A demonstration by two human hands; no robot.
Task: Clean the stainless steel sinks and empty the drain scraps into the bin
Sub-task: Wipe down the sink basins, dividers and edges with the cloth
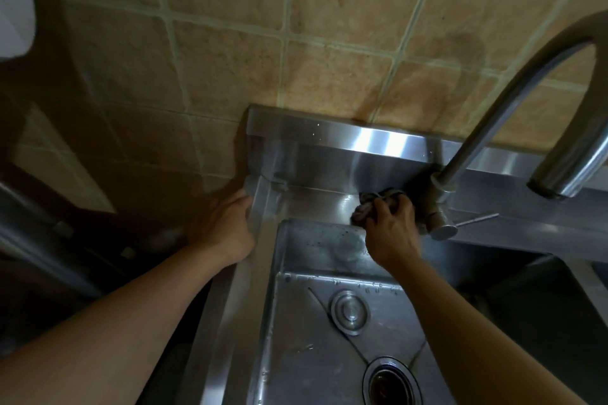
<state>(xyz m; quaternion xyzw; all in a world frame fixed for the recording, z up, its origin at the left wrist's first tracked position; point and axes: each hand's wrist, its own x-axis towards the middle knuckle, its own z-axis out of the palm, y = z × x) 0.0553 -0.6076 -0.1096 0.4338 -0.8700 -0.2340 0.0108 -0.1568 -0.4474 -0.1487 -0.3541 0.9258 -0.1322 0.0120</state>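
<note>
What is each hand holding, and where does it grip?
The right hand grips a bunched grey cloth, fingers curled over its near side. The left hand holds nothing; it rests on the sink's left rim.

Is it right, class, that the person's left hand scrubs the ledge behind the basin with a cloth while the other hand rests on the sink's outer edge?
Not quite. The head view shows the right hand gripping the cloth on the ledge beside the tap. It is the left hand that rests on the sink's outer edge.
</note>
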